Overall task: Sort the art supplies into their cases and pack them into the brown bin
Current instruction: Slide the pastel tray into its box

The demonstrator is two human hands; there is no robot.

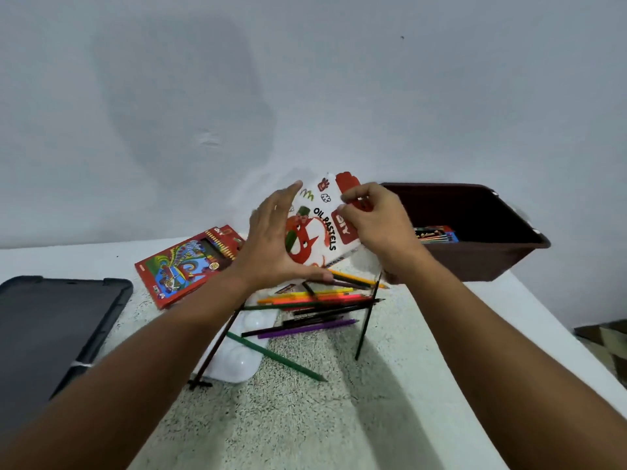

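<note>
oil pastels box [317,228], white with a red cartoon face and black lettering, is held tilted above the worktop [339,401], between both hands and just left of the brown bin [475,262]. the left hand [271,239] cups its lower edge, fingers spread and thumb curled under; the right hand [376,218] pinches the red end flap [349,188] at the top. by my reading, the step in hand is closing that case; next the flap needs tucking in, then the box goes right into the bin, where one dark pencil packet [436,234] already lies. beneath the hands, loose coloured pencils [315,307] lie scattered over a white palette [237,364], still unsorted. a red pencil case [185,266] lies flat to the left, and a dark tray [51,334] sits at the far left edge.
</note>
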